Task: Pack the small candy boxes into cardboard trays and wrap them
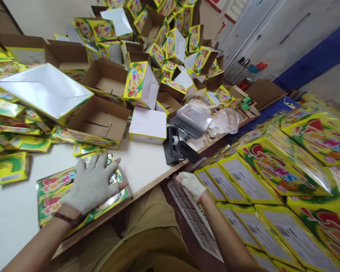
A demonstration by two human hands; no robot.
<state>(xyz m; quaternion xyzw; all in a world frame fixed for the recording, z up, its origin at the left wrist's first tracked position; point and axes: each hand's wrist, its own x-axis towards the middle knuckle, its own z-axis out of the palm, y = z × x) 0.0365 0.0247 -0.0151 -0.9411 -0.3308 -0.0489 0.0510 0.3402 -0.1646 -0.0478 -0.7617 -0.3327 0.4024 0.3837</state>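
Observation:
My left hand (92,185), in a white knit glove with bare fingertips, lies flat and open on a shiny yellow wrapped packet (56,189) near the front edge of the white table (14,219). My right hand (191,184), also gloved, is curled below the table edge beside a row of yellow boxes (229,185). Its fingers are hidden, so what it holds cannot be made out. A white perforated tray (194,219) lies under the right forearm.
A black tape dispenser (175,145) stands by the table edge. Open cardboard boxes (100,121) and a white box (148,125) crowd the middle. Yellow printed cartons (170,41) pile up behind. Wrapped packs (297,158) are stacked at right. Clear plastic bags (212,121) lie nearby.

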